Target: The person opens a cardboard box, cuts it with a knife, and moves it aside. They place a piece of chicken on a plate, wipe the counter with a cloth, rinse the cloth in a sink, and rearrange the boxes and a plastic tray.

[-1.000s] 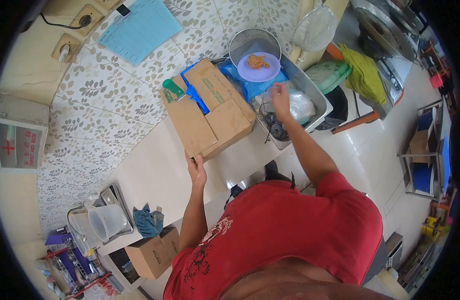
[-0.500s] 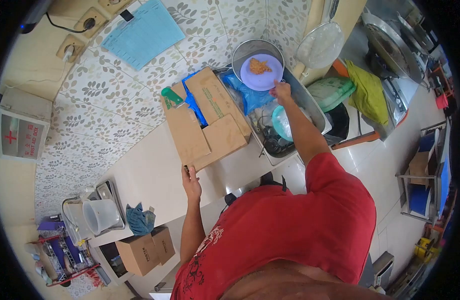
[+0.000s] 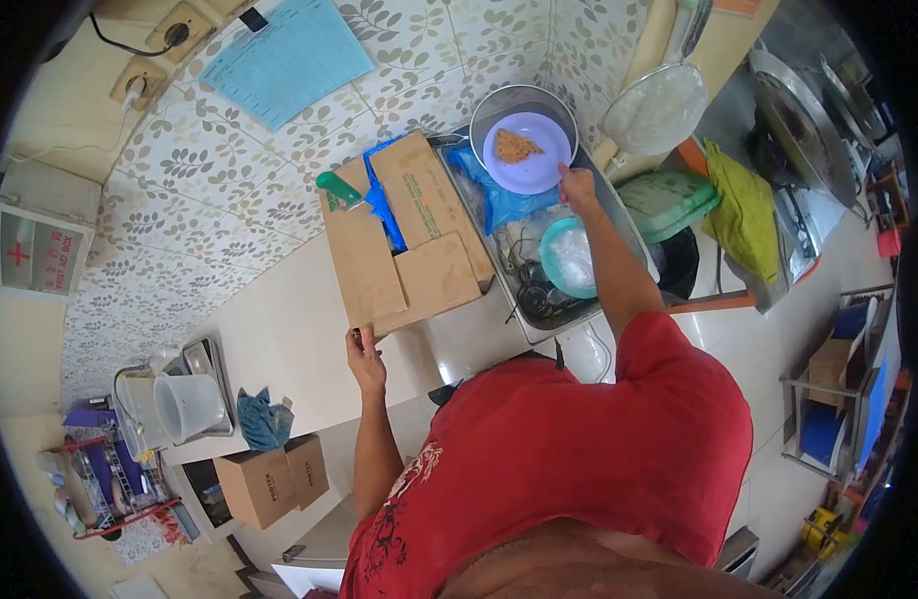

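My right hand [image 3: 577,187] pinches the near rim of a purple plate [image 3: 551,137], which bears a small heap of orange-brown food [image 3: 517,147]. The plate is over the mouth of a metal pot [image 3: 482,108]. At the near left corner of a cardboard box [image 3: 434,283], my left hand [image 3: 365,360] has its fingers against the edge; what they hold, if anything, is hidden. On the box lie a green-handled tool [image 3: 337,187] and blue plastic [image 3: 383,205]. Beside the box, a metal tray [image 3: 633,240] holds a blue bag [image 3: 509,200] and a turquoise bowl [image 3: 552,262].
A strainer [image 3: 656,110] hangs at the upper right, above a green lid [image 3: 668,200] and a yellow-green cloth [image 3: 738,215]. Further left are a clear plastic container [image 3: 189,407], a blue cloth [image 3: 264,419] and small cardboard boxes [image 3: 269,484]. Woks [image 3: 800,125] stand at the far right.
The view has shifted slightly. The purple plate has tilted or turned a little in my right hand, and the food heap looks different in shape. My left hand stays at the box corner.
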Motion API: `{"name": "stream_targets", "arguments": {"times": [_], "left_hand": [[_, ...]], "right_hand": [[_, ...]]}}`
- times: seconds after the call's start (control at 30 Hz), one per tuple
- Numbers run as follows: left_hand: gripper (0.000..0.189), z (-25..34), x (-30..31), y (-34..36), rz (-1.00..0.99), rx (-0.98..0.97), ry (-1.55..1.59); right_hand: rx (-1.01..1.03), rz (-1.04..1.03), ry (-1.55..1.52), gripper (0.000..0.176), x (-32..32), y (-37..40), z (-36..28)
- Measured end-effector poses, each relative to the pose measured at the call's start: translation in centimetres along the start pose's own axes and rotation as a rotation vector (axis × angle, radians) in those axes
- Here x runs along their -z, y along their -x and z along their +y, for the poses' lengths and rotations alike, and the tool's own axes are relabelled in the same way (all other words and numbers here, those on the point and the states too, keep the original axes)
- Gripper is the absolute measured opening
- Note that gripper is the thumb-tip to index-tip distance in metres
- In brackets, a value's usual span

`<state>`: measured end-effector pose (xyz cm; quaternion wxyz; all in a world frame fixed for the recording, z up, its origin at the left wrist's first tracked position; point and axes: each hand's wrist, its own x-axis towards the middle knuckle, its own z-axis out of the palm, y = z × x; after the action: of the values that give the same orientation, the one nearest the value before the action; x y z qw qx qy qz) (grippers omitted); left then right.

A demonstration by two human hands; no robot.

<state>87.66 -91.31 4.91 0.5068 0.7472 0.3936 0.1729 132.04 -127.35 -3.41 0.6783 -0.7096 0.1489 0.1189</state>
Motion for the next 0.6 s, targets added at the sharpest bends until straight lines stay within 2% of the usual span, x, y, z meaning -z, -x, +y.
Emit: {"name": "stream_targets", "arguments": {"times": [0.07,0.17,0.27,0.37,0.47,0.57,0.6], "left_hand": [[0.058,0.1,0.1,0.1,-0.004,0.020,-0.011],[0.057,-0.4,0.3,-0.2,0.001,0.038,-0.013],[0.057,-0.6,0.3,0.0,0.005,0.047,-0.019],[0.057,-0.2,0.3,-0.1,0.008,0.050,-0.022],[0.058,-0.7,0.3,-0.2,0.010,0.041,-0.025],[0.059,-1.0,0.1,-0.3,0.043,-0.004,0.017],[0.060,-1.0,0.0,-0.3,0.058,-0.023,0.039]], "right_hand": [[0.013,-0.028,0.155,0.034,0.9,1.3,-0.3],[-0.081,-0.125,0.122,0.040,1.6,4.8,-1.2],[-0.319,-0.210,0.138,0.046,2.4,7.5,-1.8],[-0.412,-0.266,0.127,0.049,3.0,8.0,-0.8],[-0.309,-0.209,0.204,0.055,2.0,7.7,-0.3],[-0.013,-0.154,0.480,0.063,2.2,6.4,0.8],[-0.018,-0.093,0.528,0.064,2.1,6.2,0.6]]}}
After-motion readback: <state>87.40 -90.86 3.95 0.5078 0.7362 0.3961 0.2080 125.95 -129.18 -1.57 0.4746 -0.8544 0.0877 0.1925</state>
